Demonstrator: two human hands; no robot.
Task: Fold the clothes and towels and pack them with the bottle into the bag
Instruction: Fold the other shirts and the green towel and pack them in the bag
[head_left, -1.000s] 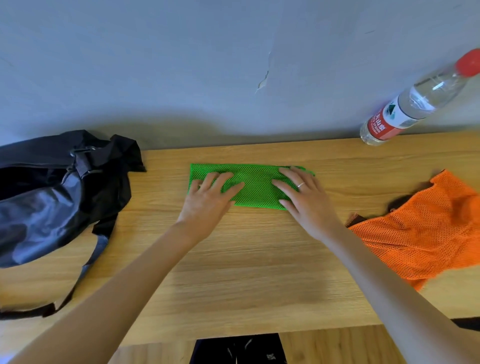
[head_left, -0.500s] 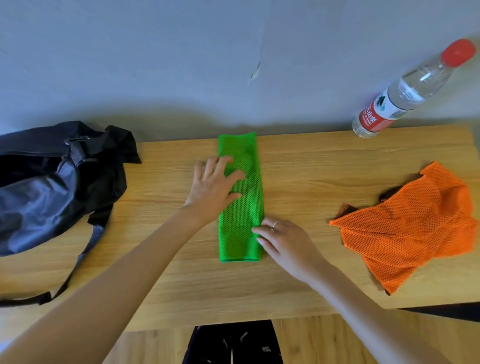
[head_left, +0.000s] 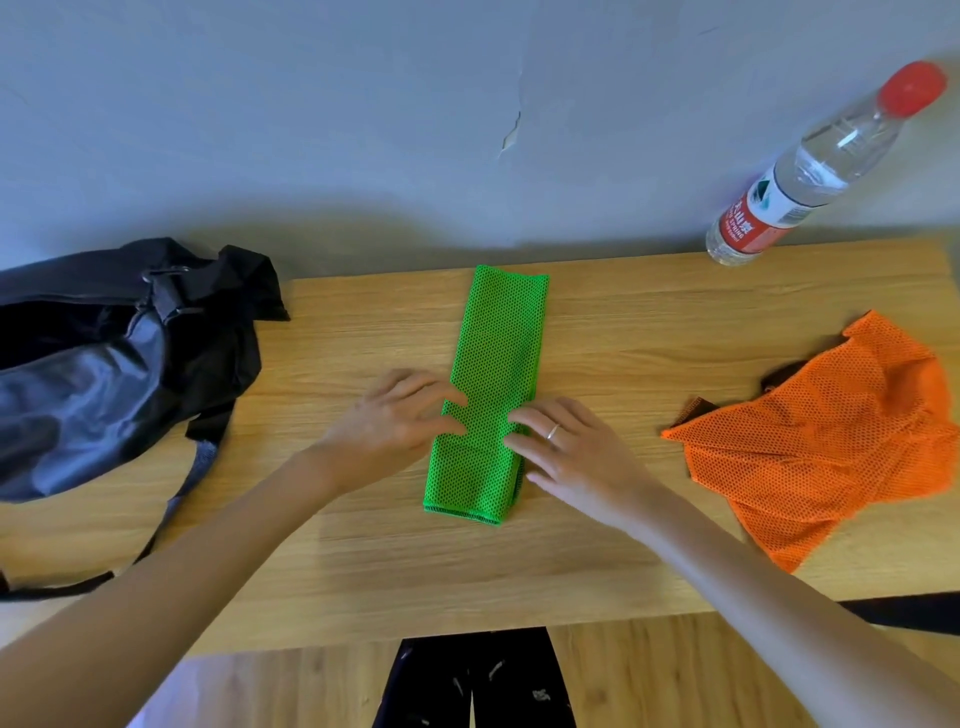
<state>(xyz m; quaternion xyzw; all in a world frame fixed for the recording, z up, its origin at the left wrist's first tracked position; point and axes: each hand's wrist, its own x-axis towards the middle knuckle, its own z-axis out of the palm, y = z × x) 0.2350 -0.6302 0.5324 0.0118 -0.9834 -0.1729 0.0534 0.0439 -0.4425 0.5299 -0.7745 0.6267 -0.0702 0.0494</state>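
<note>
Green mesh cloth (head_left: 491, 395), folded into a long narrow strip, lies at the centre of the frame on the wooden table (head_left: 623, 332). The strip runs from near the wall edge of the table down toward the lower centre, with its near end showing stacked layers.

Left hand (head_left: 395, 421): enters from the lower left, forearm angled up toward the centre. The fingers are loosely bent and spread, and the fingertips rest on the left edge of the cloth in its lower half. The hand pinches nothing that can be seen.

Right hand (head_left: 571, 447): enters from the lower right, forearm angled up toward the centre. The fingers are extended and slightly spread, lying flat on the right edge of the cloth opposite the left hand. A ring (head_left: 552, 431) is worn on one finger.

Surroundings:
- A black bag (head_left: 104, 364) lies at the left of the frame, well apart from the cloth, with its strap (head_left: 171, 509) trailing toward the lower left.
- An orange mesh garment (head_left: 831, 436) lies crumpled at the right of the frame, apart from the right hand.
- A clear plastic bottle (head_left: 800, 176) with a red cap and a red-and-white label stands at the upper right, at the table's far edge by the grey wall (head_left: 363, 130).

Nothing lies between the hands and the cloth.
</note>
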